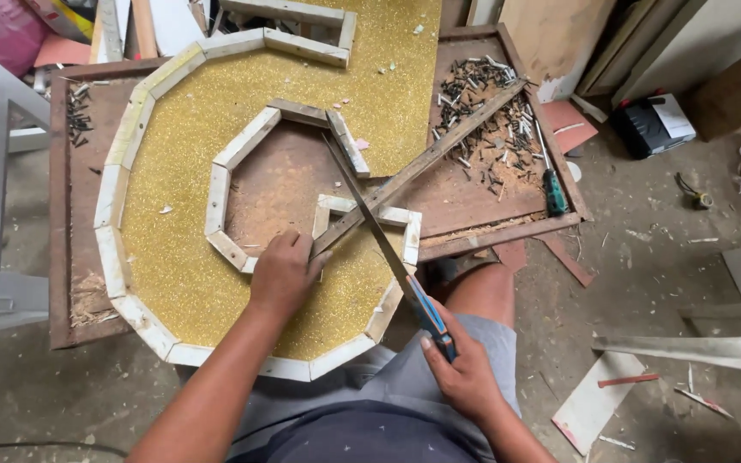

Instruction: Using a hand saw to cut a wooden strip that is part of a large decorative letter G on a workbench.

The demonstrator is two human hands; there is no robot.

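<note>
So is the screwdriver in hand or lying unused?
Lying unused: the screwdriver rests on the tray edge; the right hand holds a saw.

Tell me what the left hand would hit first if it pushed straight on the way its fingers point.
The left hand presses on the long wood strip and points up-right. Straight on, it would probably meet the handsaw blade crossing that strip; depth is hard to judge.

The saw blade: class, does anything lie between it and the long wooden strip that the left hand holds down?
Nothing visible does. The saw blade already lies across the long wooden strip, just beyond the left hand; the right hand grips the saw's blue handle.
</note>
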